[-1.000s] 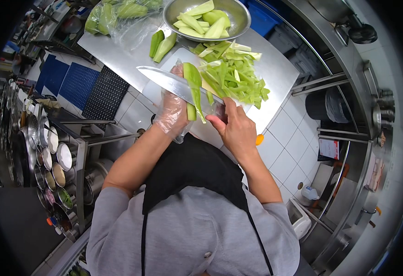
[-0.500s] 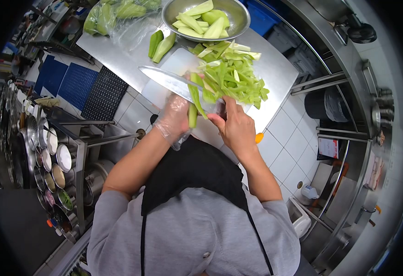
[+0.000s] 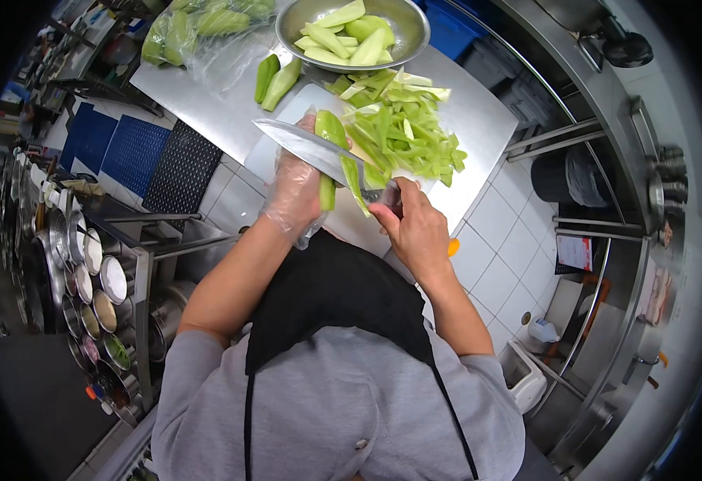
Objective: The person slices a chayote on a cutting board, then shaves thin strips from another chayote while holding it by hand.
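Note:
My left hand (image 3: pixel 293 183), in a clear plastic glove, is closed around a long green vegetable (image 3: pixel 331 128) held above a white cutting board (image 3: pixel 264 159). My right hand (image 3: pixel 419 224), bare, grips a large kitchen knife (image 3: pixel 301 147). Its handle is hidden by my fingers. The blade lies across the vegetable and points up and left. A strip of peel (image 3: pixel 352 178) hangs beside the blade, near my right thumb. To the right spreads a pile of green peelings (image 3: pixel 411 132). Two green pieces (image 3: pixel 281 82) lie beyond the board.
A metal bowl (image 3: pixel 356 67) with pale peeled pieces stands at the table's far side. Left of it is a plastic bag (image 3: pixel 234 52) of green vegetables. The steel table (image 3: pixel 491 120) ends close to my apron. Shelves with several containers (image 3: pixel 113 278) are at the left.
My left hand and the vegetable have shifted slightly left and up. The knife has slid down along it toward me, and the strip beside the blade hangs lower.

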### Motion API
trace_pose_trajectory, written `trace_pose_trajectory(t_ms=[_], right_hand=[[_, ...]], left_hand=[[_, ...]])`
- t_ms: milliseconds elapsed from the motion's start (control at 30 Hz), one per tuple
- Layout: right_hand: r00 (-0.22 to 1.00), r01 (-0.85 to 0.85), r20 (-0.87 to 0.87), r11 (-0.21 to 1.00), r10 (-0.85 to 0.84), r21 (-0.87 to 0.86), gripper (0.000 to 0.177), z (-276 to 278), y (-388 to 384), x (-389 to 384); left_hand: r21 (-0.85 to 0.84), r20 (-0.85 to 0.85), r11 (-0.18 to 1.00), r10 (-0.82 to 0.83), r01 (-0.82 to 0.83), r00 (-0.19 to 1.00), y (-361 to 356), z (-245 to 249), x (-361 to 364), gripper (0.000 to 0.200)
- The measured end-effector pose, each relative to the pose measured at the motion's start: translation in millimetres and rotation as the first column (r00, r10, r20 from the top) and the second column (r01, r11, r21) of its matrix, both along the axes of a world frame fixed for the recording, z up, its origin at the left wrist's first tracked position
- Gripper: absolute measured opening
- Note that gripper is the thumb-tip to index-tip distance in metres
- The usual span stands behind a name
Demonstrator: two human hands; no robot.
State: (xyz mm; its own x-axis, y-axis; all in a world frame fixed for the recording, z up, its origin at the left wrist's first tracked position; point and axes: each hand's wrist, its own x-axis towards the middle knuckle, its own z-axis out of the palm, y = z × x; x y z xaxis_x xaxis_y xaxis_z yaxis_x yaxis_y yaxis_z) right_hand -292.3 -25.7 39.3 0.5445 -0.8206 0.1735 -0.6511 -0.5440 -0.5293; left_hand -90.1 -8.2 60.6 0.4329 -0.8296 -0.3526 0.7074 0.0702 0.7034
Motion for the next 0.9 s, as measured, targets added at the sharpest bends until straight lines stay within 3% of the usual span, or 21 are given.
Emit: trace_pose_trajectory(t_ms=[67, 233, 367, 467, 533, 600, 700, 900], right_hand=[[1.0, 0.003, 0.023, 1.0, -0.003, -0.003, 0.069, -1.9, -1.4, 2.4], [1.0, 0.007, 0.026, 0.996, -0.005, -0.083, 0.069, -5.9, -1.7, 7.9], [1.0, 0.004, 0.031, 1.0, -0.004, -0.019, 0.066, 1.1, -2.9, 15.8], [0.996, -0.015, 0.084, 0.998, 0.01, 0.068, 0.06, 5.0, -10.5, 22.1], [0.992, -0.032, 0.127, 0.981, 0.008, 0.192, 0.055, 12.0, -14.2, 23.5], [0.997, -0.016, 0.077, 0.989, 0.005, 0.146, 0.055, 10.1, -14.4, 21.9], [1.0, 0.003, 0.002, 0.99, -0.004, 0.141, 0.056, 7.2, -11.1, 17.5], [1.0, 0.006, 0.014, 0.993, -0.008, 0.117, 0.066, 1.0, 1.7, 3.1]], left_hand=[[-0.004, 0.035, 0.994, -0.106, 0.106, 0.994, 6.2, 1.1, 3.5, 0.04], [0.065, 0.023, 0.993, -0.104, 0.103, 0.994, 7.2, 2.6, 1.6, 0.04], [0.104, -0.007, 0.991, -0.087, 0.088, 0.996, 8.4, 7.2, -4.9, 0.03], [0.212, 0.256, 0.957, -0.251, 0.199, 0.933, 12.7, -6.4, -12.0, 0.027], [0.259, 0.213, 0.94, -0.281, 0.223, 0.936, 14.9, -4.3, -13.7, 0.027], [0.226, 0.26, 0.941, -0.309, 0.254, 0.915, 17.0, -6.6, -13.4, 0.03], [0.245, 0.106, 0.959, -0.175, 0.145, 0.979, 14.6, 0.5, -11.5, 0.033], [0.113, 0.126, 0.985, -0.141, 0.127, 0.982, 12.3, 6.0, 1.7, 0.038]])
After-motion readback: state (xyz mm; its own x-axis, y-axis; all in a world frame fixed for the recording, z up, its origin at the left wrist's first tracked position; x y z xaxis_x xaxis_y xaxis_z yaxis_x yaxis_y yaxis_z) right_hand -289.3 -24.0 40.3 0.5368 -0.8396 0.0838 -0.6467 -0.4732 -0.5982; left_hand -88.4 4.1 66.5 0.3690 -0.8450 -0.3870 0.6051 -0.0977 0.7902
